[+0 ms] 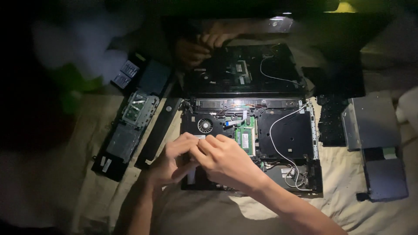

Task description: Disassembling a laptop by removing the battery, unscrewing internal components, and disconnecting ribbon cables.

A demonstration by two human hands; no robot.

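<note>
Two hands at work over an opened laptop base [278, 143] on a cloth-covered surface, under dim light.

The left hand [172, 161] and right hand [224, 159] meet at about 7 o'clock on the base, fingers curled together over its lower-left corner; whatever they pinch is hidden beneath them, so their grip cannot be told. A cooling fan [205, 125] lies at 12 o'clock from the hands, a green memory module [245, 140] at 2 o'clock. At 12 o'clock another person's hands [202, 45] are seemingly touching a second dark chassis [261, 72], blurred in shadow. Removed panels [130, 126] lie at 9 o'clock.
</note>
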